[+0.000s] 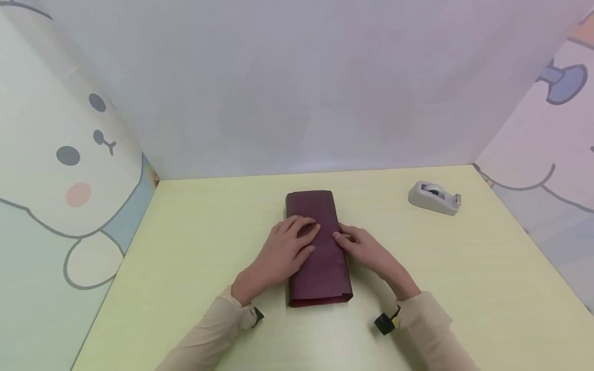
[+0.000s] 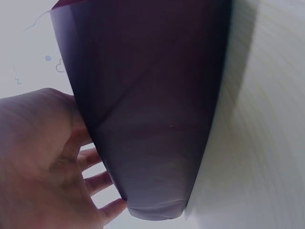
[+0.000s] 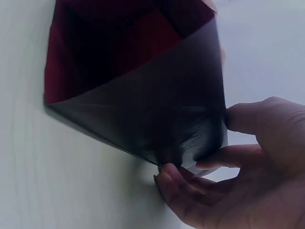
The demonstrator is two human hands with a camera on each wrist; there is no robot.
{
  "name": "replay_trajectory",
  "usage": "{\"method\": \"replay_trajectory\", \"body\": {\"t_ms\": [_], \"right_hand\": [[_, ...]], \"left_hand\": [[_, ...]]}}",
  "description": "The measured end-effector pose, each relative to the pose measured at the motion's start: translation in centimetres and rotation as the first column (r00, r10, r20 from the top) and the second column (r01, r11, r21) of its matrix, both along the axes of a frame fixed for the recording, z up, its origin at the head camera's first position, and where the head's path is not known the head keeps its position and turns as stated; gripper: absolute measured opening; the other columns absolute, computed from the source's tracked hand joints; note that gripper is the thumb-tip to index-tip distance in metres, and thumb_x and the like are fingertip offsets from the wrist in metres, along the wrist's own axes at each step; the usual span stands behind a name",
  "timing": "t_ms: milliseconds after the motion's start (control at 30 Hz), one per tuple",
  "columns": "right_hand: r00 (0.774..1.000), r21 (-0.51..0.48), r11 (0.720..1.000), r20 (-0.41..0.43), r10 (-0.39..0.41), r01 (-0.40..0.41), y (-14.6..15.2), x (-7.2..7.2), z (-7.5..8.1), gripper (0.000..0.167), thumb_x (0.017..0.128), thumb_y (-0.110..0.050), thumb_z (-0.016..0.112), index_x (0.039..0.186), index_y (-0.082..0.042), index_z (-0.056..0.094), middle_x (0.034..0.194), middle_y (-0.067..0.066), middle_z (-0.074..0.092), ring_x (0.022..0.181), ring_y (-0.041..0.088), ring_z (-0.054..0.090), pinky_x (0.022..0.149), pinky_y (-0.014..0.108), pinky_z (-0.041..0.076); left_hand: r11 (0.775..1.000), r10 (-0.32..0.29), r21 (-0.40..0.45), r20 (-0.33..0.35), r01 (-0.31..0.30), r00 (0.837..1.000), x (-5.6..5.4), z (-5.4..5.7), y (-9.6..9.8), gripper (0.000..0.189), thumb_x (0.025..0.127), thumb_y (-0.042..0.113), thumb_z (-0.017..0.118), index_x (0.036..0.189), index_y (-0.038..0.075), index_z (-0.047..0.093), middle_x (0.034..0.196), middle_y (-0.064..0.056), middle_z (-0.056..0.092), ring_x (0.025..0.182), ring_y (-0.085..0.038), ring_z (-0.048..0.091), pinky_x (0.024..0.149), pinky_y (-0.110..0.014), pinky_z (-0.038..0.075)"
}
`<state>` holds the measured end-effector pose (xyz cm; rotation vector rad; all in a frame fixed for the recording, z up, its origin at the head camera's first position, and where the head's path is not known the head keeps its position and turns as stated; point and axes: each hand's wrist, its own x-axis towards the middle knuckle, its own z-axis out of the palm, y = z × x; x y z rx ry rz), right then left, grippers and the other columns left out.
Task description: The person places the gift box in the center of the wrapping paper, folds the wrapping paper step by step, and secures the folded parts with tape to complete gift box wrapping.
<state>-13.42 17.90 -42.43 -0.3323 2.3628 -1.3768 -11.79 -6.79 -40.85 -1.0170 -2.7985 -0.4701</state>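
A long maroon paper sleeve (image 1: 320,278), box-shaped, lies lengthwise on the table. Its near end is open, and the right wrist view shows the hollow red inside (image 3: 143,43). My left hand (image 1: 285,250) rests on its top face with fingers spread and slightly bent. In the left wrist view, that hand (image 2: 38,157) lies along the sleeve's upper edge. My right hand (image 1: 366,250) holds the sleeve's right side, thumb at the top edge. Seen from the right wrist, the fingers of this hand (image 3: 257,167) bend against the side face and reach its lower edge.
A grey tape dispenser (image 1: 433,198) with a roll in it stands at the back right of the pale yellow table (image 1: 199,221). A plain pale wall (image 1: 297,93) rises behind, and side panels with cartoon prints flank the table.
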Motion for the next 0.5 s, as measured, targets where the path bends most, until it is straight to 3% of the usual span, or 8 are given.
{"method": "replay_trajectory", "body": {"t_ms": [133, 233, 367, 500], "right_hand": [[0.999, 0.014, 1.000, 0.036, -0.028, 0.028, 0.15, -0.32, 0.34, 0.063, 0.109, -0.036, 0.055, 0.160, -0.003, 0.038, 0.150, 0.020, 0.059, 0.134, 0.036, 0.062, 0.106, 0.049, 0.054], [0.998, 0.022, 0.998, 0.034, -0.052, 0.051, 0.24, -0.51, 0.43, 0.064, 0.107, -0.035, 0.059, 0.158, -0.001, 0.042, 0.149, 0.021, 0.060, 0.133, 0.038, 0.063, 0.103, 0.048, 0.057], [0.996, 0.002, 0.997, -0.021, -0.081, 0.081, 0.23, -0.58, 0.41, 0.074, 0.104, -0.034, 0.065, 0.165, -0.012, 0.030, 0.160, 0.021, 0.046, 0.136, 0.044, 0.058, 0.102, 0.052, 0.056], [0.992, 0.006, 0.999, -0.120, -0.051, 0.052, 0.26, -0.47, 0.33, 0.078, 0.103, -0.031, 0.066, 0.167, -0.022, 0.023, 0.166, 0.022, 0.032, 0.134, 0.047, 0.057, 0.097, 0.053, 0.057]], "left_hand": [[1.000, -0.015, 0.025, 0.005, 0.015, 1.000, -0.05, 0.07, -0.04, 0.046, 0.106, 0.028, 0.060, 0.150, 0.011, 0.057, 0.154, -0.008, 0.052, 0.144, -0.031, 0.044, 0.118, -0.057, 0.039], [0.998, -0.033, 0.051, -0.019, 0.034, 0.999, -0.24, 0.08, -0.09, 0.046, 0.105, 0.025, 0.063, 0.148, 0.009, 0.059, 0.152, -0.011, 0.054, 0.142, -0.031, 0.047, 0.118, -0.054, 0.040], [0.997, -0.050, 0.052, -0.046, 0.052, 0.998, -0.51, 0.04, -0.15, 0.045, 0.104, 0.023, 0.064, 0.146, 0.007, 0.061, 0.150, -0.013, 0.056, 0.139, -0.031, 0.050, 0.118, -0.049, 0.042], [0.998, -0.050, 0.044, -0.034, 0.052, 0.998, -0.58, 0.03, -0.22, 0.045, 0.105, 0.024, 0.062, 0.147, 0.007, 0.060, 0.152, -0.013, 0.055, 0.140, -0.031, 0.049, 0.119, -0.047, 0.041]]}}
